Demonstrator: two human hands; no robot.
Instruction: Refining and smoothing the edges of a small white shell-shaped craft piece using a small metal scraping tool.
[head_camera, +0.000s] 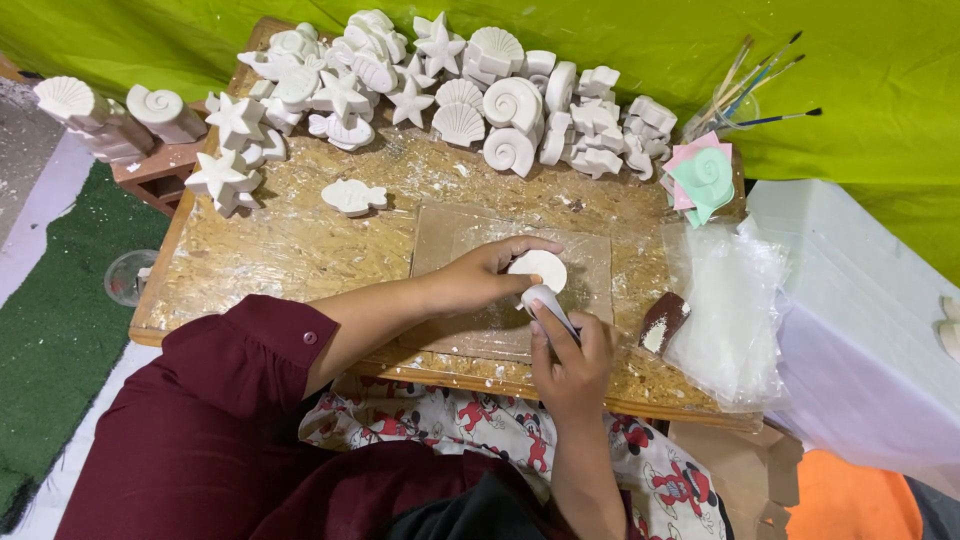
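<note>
Here, white disc (538, 268) under left hand (478, 277).

Clothing worn by the person, seen from the head camera.

A dark maroon long-sleeved shirt is worn; the left sleeve is pushed back to a cuff closed by one small matching button. Both forearms, the left hand (480, 282) and the right hand (570, 355) are left uncovered. The lap is covered by white fabric printed with red and black cartoon figures.

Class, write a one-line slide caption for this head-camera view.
Left hand steadies a round white plaster piece while the right hand works its edge with a small tool.
</note>
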